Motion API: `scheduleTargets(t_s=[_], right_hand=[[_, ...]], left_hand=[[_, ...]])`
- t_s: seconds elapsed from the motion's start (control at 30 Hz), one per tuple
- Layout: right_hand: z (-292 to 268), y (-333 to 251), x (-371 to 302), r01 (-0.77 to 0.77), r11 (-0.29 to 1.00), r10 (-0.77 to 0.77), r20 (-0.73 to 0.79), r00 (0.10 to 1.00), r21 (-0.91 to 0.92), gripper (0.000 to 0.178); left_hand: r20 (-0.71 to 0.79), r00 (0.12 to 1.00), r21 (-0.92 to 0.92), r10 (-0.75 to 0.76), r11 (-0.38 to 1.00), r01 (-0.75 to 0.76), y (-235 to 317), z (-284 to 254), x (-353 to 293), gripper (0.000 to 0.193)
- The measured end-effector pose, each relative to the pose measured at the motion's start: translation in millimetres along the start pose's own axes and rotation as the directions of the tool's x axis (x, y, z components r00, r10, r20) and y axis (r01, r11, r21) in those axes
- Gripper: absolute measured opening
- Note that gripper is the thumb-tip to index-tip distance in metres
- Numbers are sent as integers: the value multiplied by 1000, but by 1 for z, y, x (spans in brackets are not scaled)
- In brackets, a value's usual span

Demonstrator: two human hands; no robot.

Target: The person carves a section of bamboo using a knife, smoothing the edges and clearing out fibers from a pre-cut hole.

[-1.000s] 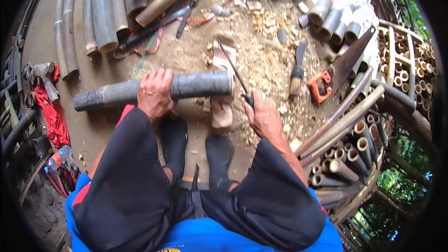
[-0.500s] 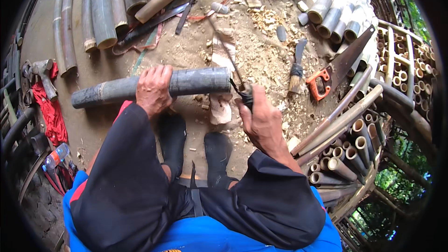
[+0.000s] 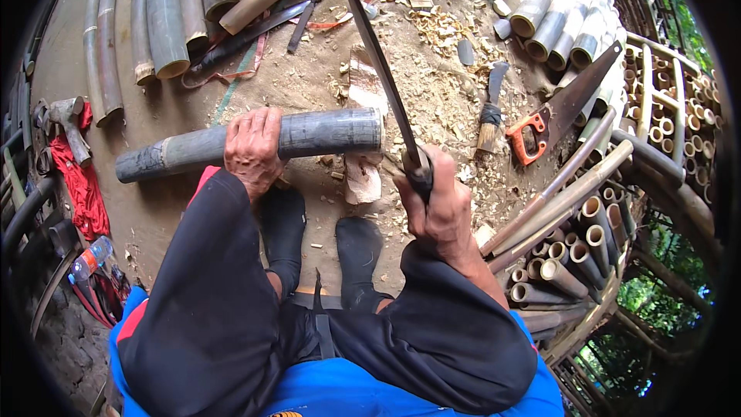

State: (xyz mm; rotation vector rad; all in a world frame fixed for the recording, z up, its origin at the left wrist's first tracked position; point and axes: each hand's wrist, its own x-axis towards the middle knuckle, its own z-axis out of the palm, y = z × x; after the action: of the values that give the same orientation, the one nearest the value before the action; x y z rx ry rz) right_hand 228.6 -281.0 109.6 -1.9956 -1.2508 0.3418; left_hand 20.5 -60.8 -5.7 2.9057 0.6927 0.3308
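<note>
A thick dark bamboo tube (image 3: 328,133) lies crosswise in front of my feet. My left hand (image 3: 253,145) is wrapped over its middle from above. Under the tube's right end sits a pale, chipped wood block (image 3: 363,179). Just right of that end, my right hand (image 3: 440,205) grips the dark handle of a machete (image 3: 390,81). Its long narrow blade slants up and to the left, clear of the tube. Most of the handle is hidden by my fingers.
Wood chips (image 3: 440,38) litter the ground ahead. To the right lie a short knife (image 3: 492,108) and an orange-handled saw (image 3: 567,104). Bamboo tubes (image 3: 166,19) lie at the far left, with more bamboo (image 3: 571,262) stacked at right. A hammer (image 3: 72,127) and plastic bottle (image 3: 91,259) are at left.
The machete blade has swung up and tilted, now showing larger and clearer. My right hand has moved slightly right and nearer to me. My left hand and the tube have hardly moved.
</note>
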Motion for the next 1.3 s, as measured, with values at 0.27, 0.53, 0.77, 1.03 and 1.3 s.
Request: scheduleTargets(t_s=[0.27,0.53,0.77,1.03,1.3], right_hand=[[15,31,-16,-220,933,301,285,910,-285,46],[25,67,-18,-169,946,242,254,937,-278,37],[4,18,1,-208,972,229,227,947,-112,36],[16,83,-15,-227,883,379,342,860,-410,31],[-12,-4,12,34,999,-35,10,999,42,39]], left_hand=[[-51,999,33,-19,999,20,2,2,0,63],[-65,998,40,23,999,-21,6,11,1,61],[-76,997,84,-7,996,14,-4,9,-13,62],[-48,999,56,-8,998,11,8,2,2,74],[452,891,-86,-37,993,84,-10,-34,41,72]])
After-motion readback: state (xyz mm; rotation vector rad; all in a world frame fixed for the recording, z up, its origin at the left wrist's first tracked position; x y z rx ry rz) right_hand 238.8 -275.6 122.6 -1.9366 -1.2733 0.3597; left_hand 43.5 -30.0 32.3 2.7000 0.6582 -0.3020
